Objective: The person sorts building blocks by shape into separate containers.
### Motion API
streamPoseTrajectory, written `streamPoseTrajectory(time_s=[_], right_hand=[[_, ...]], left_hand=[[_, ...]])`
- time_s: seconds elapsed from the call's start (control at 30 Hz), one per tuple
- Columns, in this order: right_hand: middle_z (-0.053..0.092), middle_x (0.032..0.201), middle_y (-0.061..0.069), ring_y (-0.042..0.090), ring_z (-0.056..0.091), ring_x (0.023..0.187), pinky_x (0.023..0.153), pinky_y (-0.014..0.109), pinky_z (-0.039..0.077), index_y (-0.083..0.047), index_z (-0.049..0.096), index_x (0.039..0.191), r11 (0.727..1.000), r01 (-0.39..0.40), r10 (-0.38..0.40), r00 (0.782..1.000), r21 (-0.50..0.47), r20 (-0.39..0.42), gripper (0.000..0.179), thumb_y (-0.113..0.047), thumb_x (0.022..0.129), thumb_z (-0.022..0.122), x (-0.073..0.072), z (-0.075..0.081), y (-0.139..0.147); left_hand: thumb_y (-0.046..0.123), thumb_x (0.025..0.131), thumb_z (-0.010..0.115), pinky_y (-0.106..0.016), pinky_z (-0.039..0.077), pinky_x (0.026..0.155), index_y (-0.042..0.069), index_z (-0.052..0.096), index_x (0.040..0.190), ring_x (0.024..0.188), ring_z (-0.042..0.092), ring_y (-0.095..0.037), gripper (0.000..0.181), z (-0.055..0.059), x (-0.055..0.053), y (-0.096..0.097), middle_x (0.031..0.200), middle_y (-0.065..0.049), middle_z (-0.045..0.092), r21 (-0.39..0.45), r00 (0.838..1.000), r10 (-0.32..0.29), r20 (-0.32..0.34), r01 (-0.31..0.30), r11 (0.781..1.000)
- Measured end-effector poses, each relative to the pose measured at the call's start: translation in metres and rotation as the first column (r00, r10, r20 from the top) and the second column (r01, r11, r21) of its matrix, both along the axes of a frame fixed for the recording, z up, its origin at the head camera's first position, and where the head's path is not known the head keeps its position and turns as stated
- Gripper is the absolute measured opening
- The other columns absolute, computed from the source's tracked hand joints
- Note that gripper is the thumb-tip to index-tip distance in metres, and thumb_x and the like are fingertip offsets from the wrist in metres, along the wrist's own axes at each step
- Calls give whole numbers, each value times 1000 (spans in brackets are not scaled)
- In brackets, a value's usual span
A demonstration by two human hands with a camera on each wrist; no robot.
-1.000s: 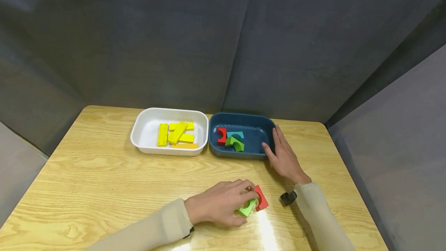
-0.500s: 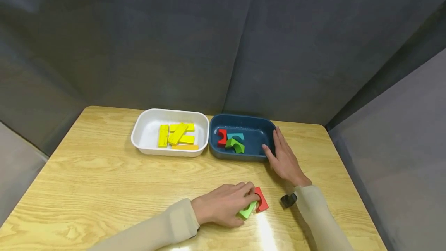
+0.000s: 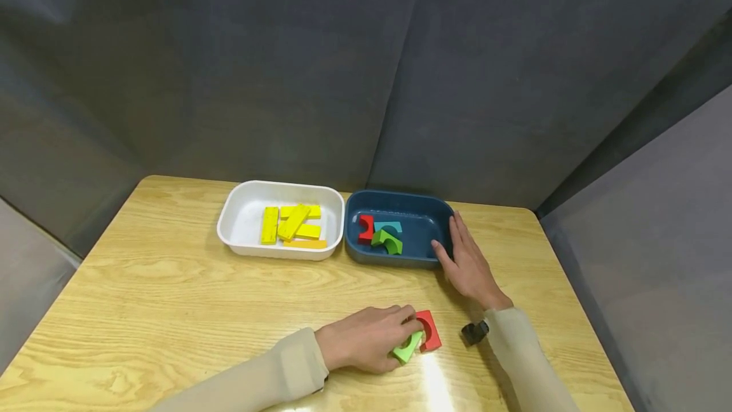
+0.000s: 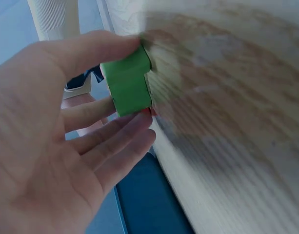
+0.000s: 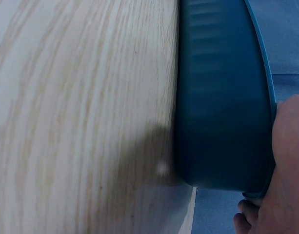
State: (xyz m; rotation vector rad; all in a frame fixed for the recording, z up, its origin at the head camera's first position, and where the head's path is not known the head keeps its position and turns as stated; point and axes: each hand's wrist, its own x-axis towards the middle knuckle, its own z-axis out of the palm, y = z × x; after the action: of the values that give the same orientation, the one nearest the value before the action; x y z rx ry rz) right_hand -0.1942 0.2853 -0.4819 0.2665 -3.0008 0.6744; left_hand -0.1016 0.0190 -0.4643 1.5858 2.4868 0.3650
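Observation:
In the head view, my left hand [image 3: 366,339] is low over the table and pinches a light green arch block [image 3: 407,352]. The left wrist view shows thumb and fingers on either side of that green block [image 4: 129,87], close to the wood. Just right of it lies a red arch block [image 3: 434,338], touched or nearly touched by the fingertips. My right hand [image 3: 471,273] rests against the right end of a navy bin [image 3: 400,260], fingers straight along its outside and thumb at the front rim. Inside the bin lie red [image 3: 366,240], teal [image 3: 390,226] and green [image 3: 393,245] arch blocks.
A white bin [image 3: 237,247] stands left of the navy one, holding several yellow bar blocks [image 3: 270,226] and an orange-yellow one [image 3: 305,244]. Dark grey fabric walls [image 3: 286,81] close off the wooden table [image 3: 200,310] at its back and sides.
My left hand has shifted slightly right and its fingers have closed down over the green block. The right hand stays at the navy bin.

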Motion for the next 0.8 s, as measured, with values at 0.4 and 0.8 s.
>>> streamPoseTrajectory(time_s=[0.4,0.8], right_hand=[[3,180,19,45,14,163,128,67,20,1,11,171,1000,-5,5,1000,-1,-18,84,-49,113,46,0,-3,1],[3,180,18,43,12,164,129,65,19,1,10,171,1000,-12,12,1000,-8,-14,85,-52,113,44,-2,-4,2]], left_hand=[[25,94,82,-15,50,88,15,57,150,104,55,-2,62,-4,0,-4,129,4,59,21,996,5,89,-7,1000],[27,94,81,-13,49,88,16,58,148,103,54,-2,59,-2,4,-17,131,5,59,40,993,43,113,-48,998]])
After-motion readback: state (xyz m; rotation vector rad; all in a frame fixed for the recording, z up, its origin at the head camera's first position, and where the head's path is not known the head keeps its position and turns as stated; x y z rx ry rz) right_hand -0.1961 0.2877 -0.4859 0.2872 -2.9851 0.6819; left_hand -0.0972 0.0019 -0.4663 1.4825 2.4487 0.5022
